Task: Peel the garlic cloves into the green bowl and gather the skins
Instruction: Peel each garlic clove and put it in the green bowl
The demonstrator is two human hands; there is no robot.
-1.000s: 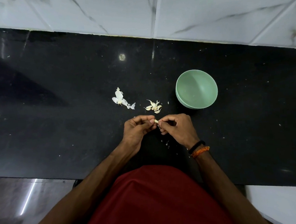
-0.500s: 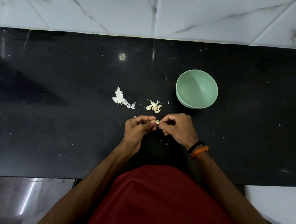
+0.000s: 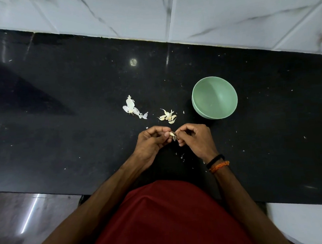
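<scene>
Head view: both hands meet over the black worktop (image 3: 62, 128), close to its near edge. Left hand (image 3: 151, 143) has a narrow grip, fingers curled, pinching a pale garlic clove (image 3: 171, 134) between thumb and fingertips. Right hand (image 3: 195, 138) has a narrow grip too, pinching the darker loose skin (image 3: 174, 137) at the clove's end. Green bowl (image 3: 214, 97) stands upright on the worktop beyond and to the right of the hands; its interior shows no contents. Unpeeled garlic cloves (image 3: 167, 116) lie in a small cluster just beyond the hands, left of the bowl. White papery skins (image 3: 132, 108) lie farther left, apart from the cluster. Right wrist carries a black band (image 3: 215, 160) and an orange thread (image 3: 219, 165).
</scene>
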